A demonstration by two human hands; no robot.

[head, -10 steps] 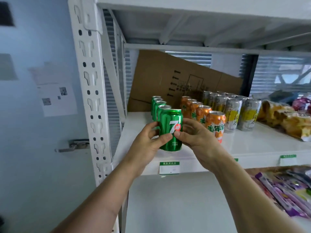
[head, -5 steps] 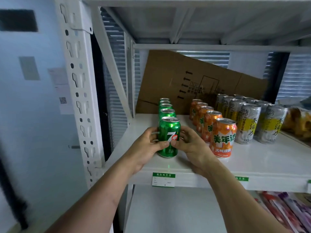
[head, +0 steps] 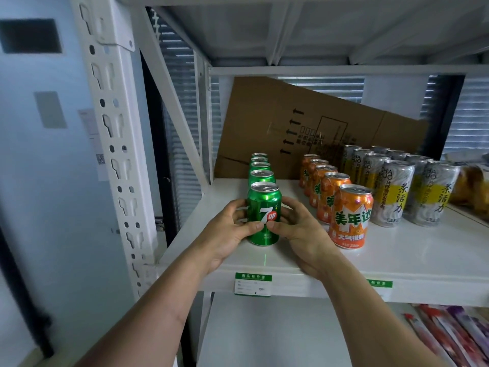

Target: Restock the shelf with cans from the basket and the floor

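Observation:
A green 7up can (head: 264, 207) stands upright on the white shelf (head: 397, 258), at the front of a single-file row of green cans (head: 260, 168). My left hand (head: 230, 229) grips its left side and my right hand (head: 299, 229) grips its right side, thumbs meeting on the label. To the right runs a row of orange cans (head: 352, 215), then silver and yellow cans (head: 394, 192). No basket or floor shows in this view.
A tilted cardboard sheet (head: 277, 128) leans at the back of the shelf. The white perforated upright (head: 113, 144) stands at left. Snack bags (head: 471, 186) lie at far right, and purple packets (head: 449, 337) fill the shelf below. Green price tags (head: 252, 284) hang on the shelf edge.
The green can came down from in front of the shelf edge and now stands on the shelf at the row's front. Both hands stayed on it.

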